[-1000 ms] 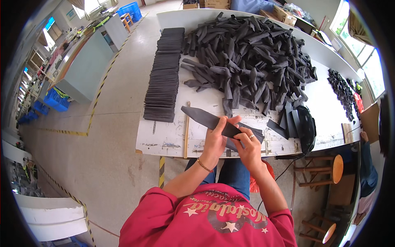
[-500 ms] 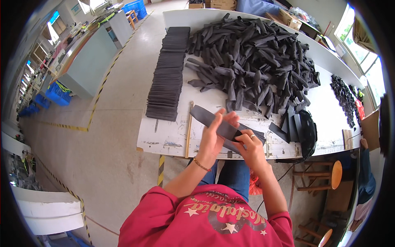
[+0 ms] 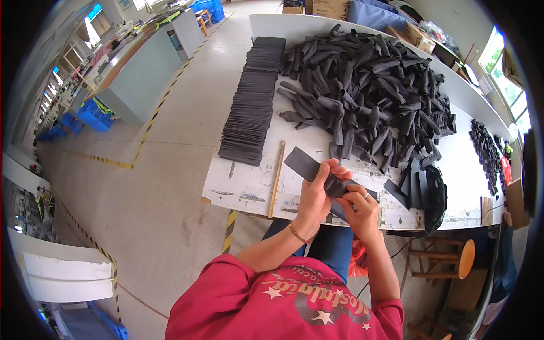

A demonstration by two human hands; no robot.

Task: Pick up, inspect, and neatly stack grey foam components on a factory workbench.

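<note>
A flat dark grey fabric strip is held slantwise above the front edge of the white table. My left hand is closed around its middle, with the thumb on top. Close beside it, my right hand pinches the strip's near end, and its fingers partly hide that end. More dark fabric shows just beyond my right hand; I cannot tell whether it is lying loose. Farther off lies a big tangled pile of similar strips. To its left, a long row of flat strips is stacked neatly.
A thin wooden stick lies left of my hands. Right of them, several flat pieces lean against a black rounded object. A smaller dark pile sits at the table's far right. Wooden stools stand below the right side.
My left hand has closed from a loose, spread hold to a grip around the strip's middle. Both hands are nearer together, and the whole view has shifted slightly.
</note>
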